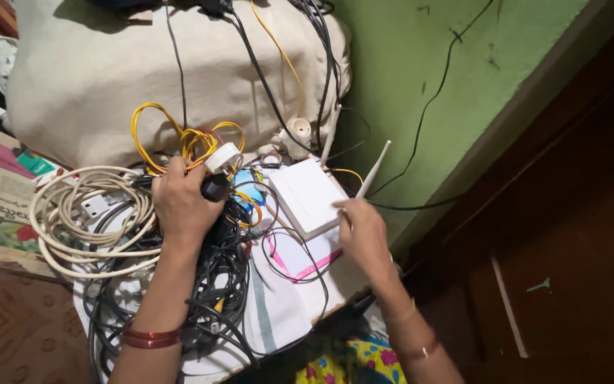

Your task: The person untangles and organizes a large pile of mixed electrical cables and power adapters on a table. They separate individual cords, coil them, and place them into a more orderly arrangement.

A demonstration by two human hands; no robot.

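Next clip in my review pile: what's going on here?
A person sits over a heap of tangled cables on a cloth. The left hand grips a black plug in the tangle, beside a yellow wire and a coil of cream cable. The right hand rests its fingertips on the edge of a white router with two antennas, next to a green wall.

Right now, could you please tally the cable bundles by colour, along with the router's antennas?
Cream cable coil: 1
Yellow cable bundle: 1
Black cable tangle, under the left hand: 1
White antennas on the router, by the right hand: 2
Total: 5
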